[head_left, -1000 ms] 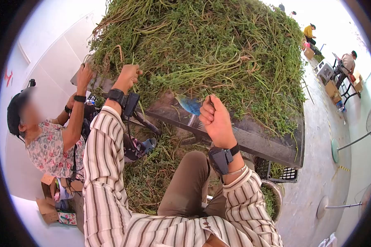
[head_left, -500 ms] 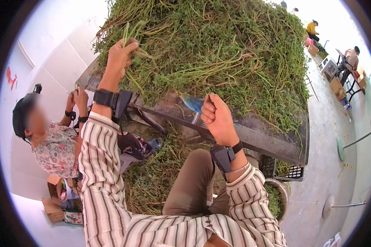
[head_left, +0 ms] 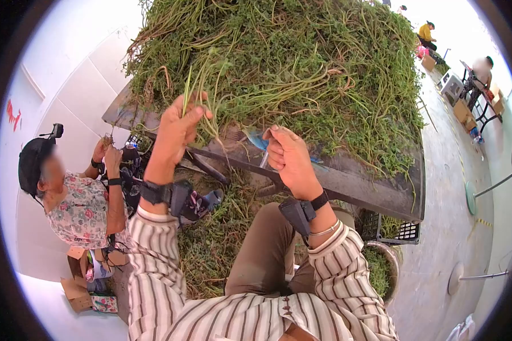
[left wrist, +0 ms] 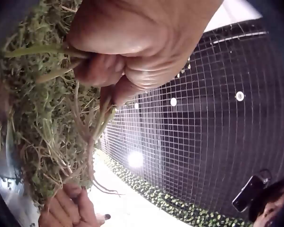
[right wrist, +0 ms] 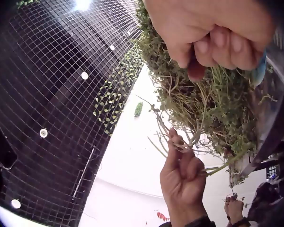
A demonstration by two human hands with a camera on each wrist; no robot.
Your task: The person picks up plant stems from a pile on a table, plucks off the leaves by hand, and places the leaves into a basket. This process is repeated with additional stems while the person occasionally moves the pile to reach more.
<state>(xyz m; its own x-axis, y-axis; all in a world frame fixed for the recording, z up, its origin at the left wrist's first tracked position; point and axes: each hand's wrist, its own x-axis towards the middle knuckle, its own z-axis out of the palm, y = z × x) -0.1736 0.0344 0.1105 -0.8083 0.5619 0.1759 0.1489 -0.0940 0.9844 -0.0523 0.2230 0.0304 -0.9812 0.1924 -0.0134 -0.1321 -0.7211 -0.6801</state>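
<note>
My left hand (head_left: pixel 175 132) pinches a small bunch of green stems (head_left: pixel 215 108) between thumb and fingers, over the table's near edge. In the left wrist view these join at a pale, branching root (left wrist: pixel 90 153) below the fingers. To the right, my right hand (head_left: pixel 289 156) is raised with curled fingers and its thumb against the index finger; nothing shows in its grasp. A blue piece of thin material (head_left: pixel 257 140) lies on the table edge just behind it, partly hidden by the fingers. A large heap of green plants (head_left: pixel 301 74) covers the table behind both hands.
The dark table (head_left: pixel 375 190) has a raised near edge. Loose greens (head_left: pixel 210 256) cover the floor below. A black crate (head_left: pixel 407 232) and a round basket (head_left: pixel 393 267) of greens stand at right. Another person (head_left: pixel 77 199) sits at left beside cardboard boxes (head_left: pixel 77 287).
My left hand reached up to the heap, then came back down and right with the stems, close to my right hand. My right hand has shifted slightly left.
</note>
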